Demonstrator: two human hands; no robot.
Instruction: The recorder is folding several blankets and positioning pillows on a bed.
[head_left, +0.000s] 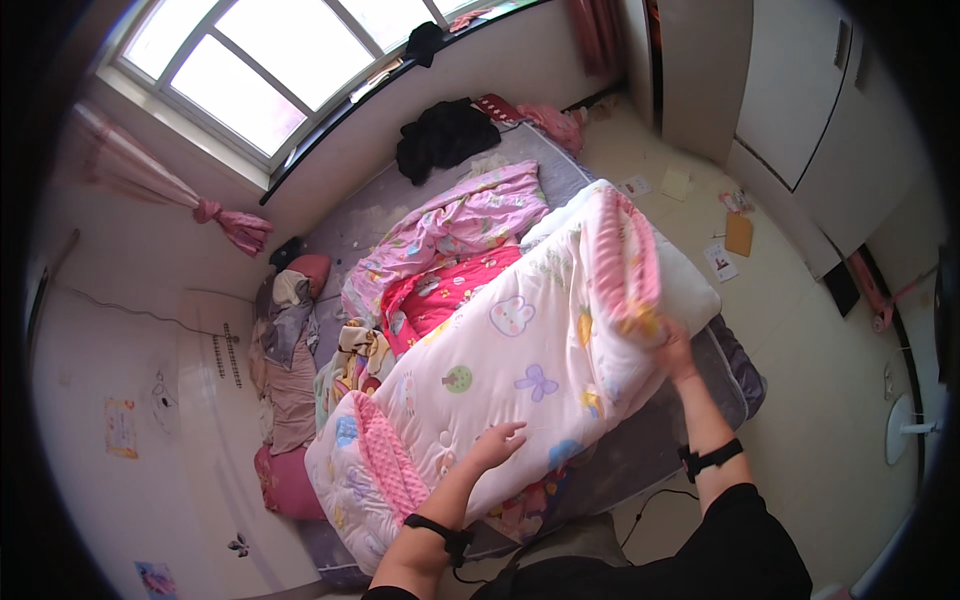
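A pale pink quilt (517, 349) printed with rabbits, bows and trees lies diagonally over the bed. Its pink dimpled underside shows at a folded corner (386, 442) on the near left and along a turned-back edge (626, 251) on the right. My right hand (677, 351) grips that right edge, where the fabric is blurred. Over the near part of the quilt is my left hand (499, 444), fingers apart and holding nothing; whether it touches the cloth I cannot tell. Beyond the quilt lie a red floral blanket (457, 289) and a bunched pink patterned cover (465, 214).
The grey mattress (352, 199) stands beneath a window. Black clothing (446, 139) is heaped at its far side, with pillows and clothes (292, 382) along the left wall. Papers (720, 262) lie on the floor before a white wardrobe (795, 97). A black cable (660, 495) runs nearby.
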